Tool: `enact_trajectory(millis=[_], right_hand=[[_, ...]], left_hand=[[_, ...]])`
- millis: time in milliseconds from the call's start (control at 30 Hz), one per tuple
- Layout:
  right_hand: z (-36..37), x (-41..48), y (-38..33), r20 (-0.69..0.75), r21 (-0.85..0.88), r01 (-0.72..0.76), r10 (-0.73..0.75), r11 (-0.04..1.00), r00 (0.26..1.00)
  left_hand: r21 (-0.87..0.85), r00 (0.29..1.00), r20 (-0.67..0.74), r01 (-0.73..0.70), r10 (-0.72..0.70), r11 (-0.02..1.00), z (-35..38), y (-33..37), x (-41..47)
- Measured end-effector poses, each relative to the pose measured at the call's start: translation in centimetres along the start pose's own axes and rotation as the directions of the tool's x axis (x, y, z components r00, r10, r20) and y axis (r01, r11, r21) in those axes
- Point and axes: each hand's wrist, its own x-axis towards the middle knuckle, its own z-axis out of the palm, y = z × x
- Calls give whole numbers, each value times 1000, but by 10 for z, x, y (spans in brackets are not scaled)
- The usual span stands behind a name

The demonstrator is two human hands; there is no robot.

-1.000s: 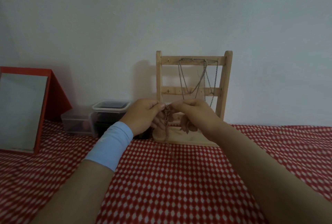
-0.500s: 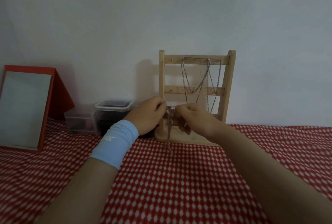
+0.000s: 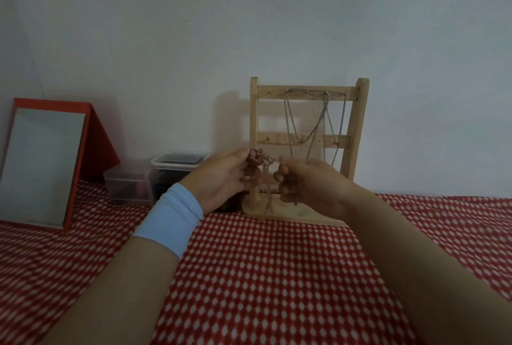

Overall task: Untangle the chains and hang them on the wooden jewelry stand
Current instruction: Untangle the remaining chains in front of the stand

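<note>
A wooden jewelry stand [image 3: 357, 125] stands against the wall on the red checked cloth. Silver chains [image 3: 313, 128] hang from hooks on its top bar and drape down past the middle bar. In front of the stand's left post I hold a tangled rose-gold chain [image 3: 264, 163]. My left hand [image 3: 221, 178], with a light blue wristband, pinches the chain's left end. My right hand [image 3: 302, 184] pinches its right end. A short stretch runs between my fingertips and loose strands dangle down toward the stand's base.
A red-framed mirror [image 3: 41, 161] leans at the far left. Two clear plastic boxes [image 3: 155, 175] sit by the wall to the left of the stand. The red and white cloth [image 3: 263, 275] covers the whole near surface.
My hands have drawn slightly apart, stretching the rose-gold chain between them. Both hands sit a little higher against the stand than a second ago.
</note>
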Motion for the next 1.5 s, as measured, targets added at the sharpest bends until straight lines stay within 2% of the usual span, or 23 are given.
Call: enact_trajectory(millis=[100, 233, 333, 433, 500, 633, 700, 867, 967, 1133, 1300, 1400, 1500], right_hand=[[-2, -2, 0, -65, -81, 18, -23, 997, 998], [-3, 0, -4, -159, 86, 85, -70, 993, 985], [2, 0, -4, -96, 144, 45, -32, 989, 995], [4, -2, -3, 22, 62, -28, 27, 998, 999], [3, -2, -2, 37, 8, -32, 32, 999, 999], [4, 2, 2, -147, -16, 21, -23, 1000, 989], [2, 2, 1, -186, -17, 30, -32, 999, 982], [2, 1, -2, -131, 62, 31, -23, 998, 991], [3, 3, -1, -180, 61, 91, -78, 994, 981], [3, 4, 0, -224, -74, 165, -177, 984, 958], [4, 0, -2, -282, -367, 190, -304, 911, 910], [4, -5, -4, -190, -500, 242, -378, 832, 906], [7, -8, -6, -84, -543, 275, -377, 793, 922]], left_hand=[[-143, 997, -17, 68, -71, 987, 1, 0, 2], [-34, 995, -61, 76, -78, 997, 8, -3, 1], [-23, 998, -44, 42, -43, 999, 10, -5, 2], [-82, 1000, -21, -7, 5, 997, 11, -2, 3], [-101, 1000, -13, -21, 20, 995, 13, 1, 2], [-78, 999, -26, -29, 27, 997, 14, 1, 2], [-35, 1000, -21, -23, 23, 999, 14, 0, 2], [217, 999, -51, -8, 20, 976, 16, -1, -1], [236, 998, -60, 13, 2, 972, 18, 0, -1], [221, 993, -114, 48, -23, 974, 13, 1, 2], [197, 985, -172, 65, -31, 978, 14, -2, 2], [215, 988, -154, 36, -3, 976, 12, 0, 2], [253, 996, -94, 21, 3, 967, 10, 3, 0]])
